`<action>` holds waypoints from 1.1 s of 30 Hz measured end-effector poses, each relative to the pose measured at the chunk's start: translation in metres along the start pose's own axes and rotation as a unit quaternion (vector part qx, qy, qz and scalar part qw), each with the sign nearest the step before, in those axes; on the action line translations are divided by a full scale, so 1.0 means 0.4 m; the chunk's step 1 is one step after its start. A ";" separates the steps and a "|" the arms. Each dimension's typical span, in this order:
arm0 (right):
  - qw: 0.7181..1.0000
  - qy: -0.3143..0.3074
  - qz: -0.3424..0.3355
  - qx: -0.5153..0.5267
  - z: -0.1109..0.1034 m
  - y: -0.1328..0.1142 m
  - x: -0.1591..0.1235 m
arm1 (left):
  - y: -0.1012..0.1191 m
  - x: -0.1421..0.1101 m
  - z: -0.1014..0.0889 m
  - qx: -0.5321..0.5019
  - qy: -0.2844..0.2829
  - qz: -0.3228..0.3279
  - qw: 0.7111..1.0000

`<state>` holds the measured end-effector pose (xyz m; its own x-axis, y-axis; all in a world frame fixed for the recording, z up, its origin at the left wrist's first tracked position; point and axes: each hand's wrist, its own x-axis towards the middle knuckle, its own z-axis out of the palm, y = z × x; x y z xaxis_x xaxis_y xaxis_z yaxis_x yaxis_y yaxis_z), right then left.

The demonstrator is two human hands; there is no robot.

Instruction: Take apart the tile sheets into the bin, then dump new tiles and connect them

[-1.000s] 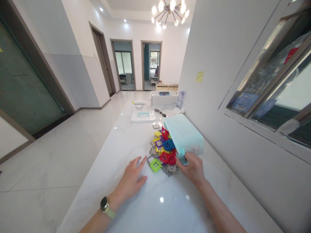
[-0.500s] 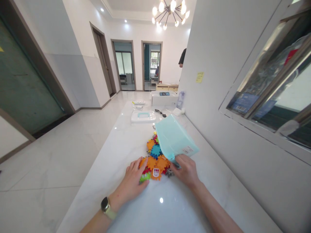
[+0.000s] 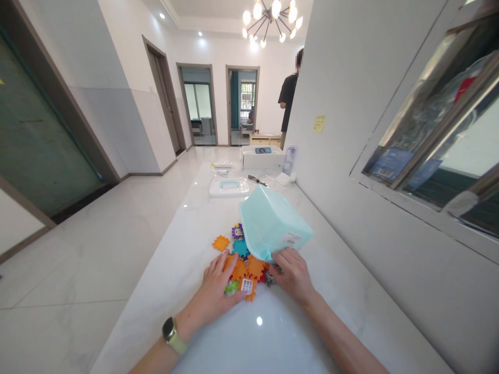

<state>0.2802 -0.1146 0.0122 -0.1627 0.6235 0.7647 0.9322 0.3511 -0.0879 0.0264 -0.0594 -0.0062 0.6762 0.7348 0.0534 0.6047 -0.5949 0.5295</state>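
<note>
A light-blue plastic bin (image 3: 275, 221) is tipped on its side over the table, its mouth facing left and down. My right hand (image 3: 293, 275) grips the bin's near rim. Colourful interlocking toy tiles lie heaped below the mouth: an orange tile (image 3: 256, 266), a blue tile (image 3: 240, 248), a green tile (image 3: 232, 286) and an orange one with a white window grid (image 3: 247, 286). My left hand (image 3: 218, 283) rests with fingers spread against the heap's left side. A single orange tile (image 3: 221, 242) lies apart, beyond its fingertips. The bin hides part of the heap.
Farther along the white table (image 3: 187, 249) lie a clear lid with a blue handle (image 3: 229, 187), a dark-handled tool (image 3: 257, 180) and a white box (image 3: 262, 158) with a phone on top. A clear bottle (image 3: 289, 160) stands by the right wall. A person (image 3: 288, 101) stands beyond the wall's end.
The bin has tipped further and shifted left and slightly nearer in my right hand. An orange tile now lies apart at the left. More of the person in the background shows.
</note>
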 end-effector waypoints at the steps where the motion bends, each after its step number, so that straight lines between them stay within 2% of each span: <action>1: 1.000 0.007 0.002 0.005 -0.004 0.003 0.001 | 0.004 0.001 -0.002 0.005 -0.004 0.000 1.000; 5: 0.997 0.060 0.033 0.047 -0.028 0.013 0.006 | 0.033 0.002 -0.007 0.020 -0.008 0.034 0.999; 9: 0.988 0.118 0.070 0.064 -0.052 0.010 0.015 | 0.064 -0.002 0.000 0.022 -0.035 0.083 0.996; 15: 0.983 0.104 0.111 0.106 -0.063 -0.003 0.019 | 0.073 -0.004 0.009 0.036 -0.030 0.072 0.996; 20: 0.973 0.101 0.160 0.131 -0.065 0.011 0.009 | 0.068 -0.002 0.009 0.068 -0.030 0.059 0.996; 23: 0.974 0.113 0.164 0.110 -0.071 0.024 0.007 | 0.069 -0.002 0.009 0.070 -0.028 0.056 0.996; 30: 0.984 0.138 0.116 0.009 -0.094 0.060 0.005 | 0.073 -0.003 0.003 0.074 -0.034 0.059 0.995; 33: 0.975 0.167 0.147 -0.007 -0.098 0.087 0.002 | 0.071 -0.004 0.003 0.071 -0.032 0.062 0.995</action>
<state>0.3253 -0.1293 0.0346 0.2237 0.4319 0.8737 0.9277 0.1805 -0.3267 0.0431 -0.0779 0.0076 0.7723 0.6328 0.0553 0.5644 -0.7236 0.3974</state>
